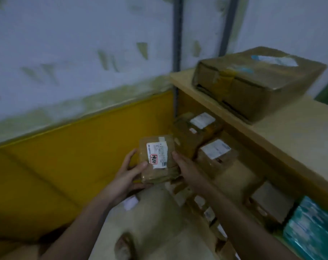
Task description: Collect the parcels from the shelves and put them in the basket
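Parcel (pixel 158 158), held beside the shelf (pixel 283 124) above the yellow basket (pixel 75 156), sits with left hand (pixel 127 177) fingers curled under one edge and right hand (pixel 185 166) fingers pressed on the other, so slack pressure could drop it onto the parcels below.

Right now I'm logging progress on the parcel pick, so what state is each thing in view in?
Small brown parcel: held off the shelf between both hands, label up.
Left hand: grips the parcel's left edge.
Right hand: holds the parcel's right edge.
Large cardboard box: lying on the top shelf, taped shut.
Two labelled parcels: on the lower shelf, untouched.
Teal package: on the lower shelf, untouched.
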